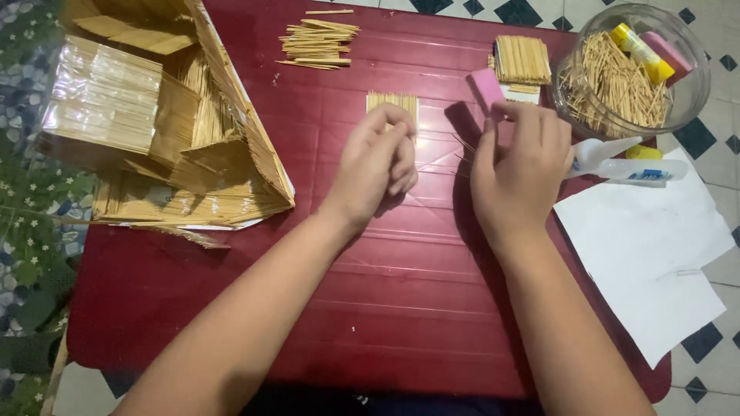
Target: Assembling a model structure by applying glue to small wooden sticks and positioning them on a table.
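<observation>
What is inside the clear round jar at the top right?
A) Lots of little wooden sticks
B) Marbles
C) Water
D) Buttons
A: the clear jar is piled with thin tan wooden sticks, with a yellow tube and a pink block resting on top of them.

Home hobby corner set up on the floor. A low red table (401, 308) stands on black-and-white diamond floor tiles (705, 139), upper right. A toothpick-built model house (166, 123) fills the upper left; a glass jar (632, 69) of toothpicks and white paper sheets (655, 262) lie right.
</observation>
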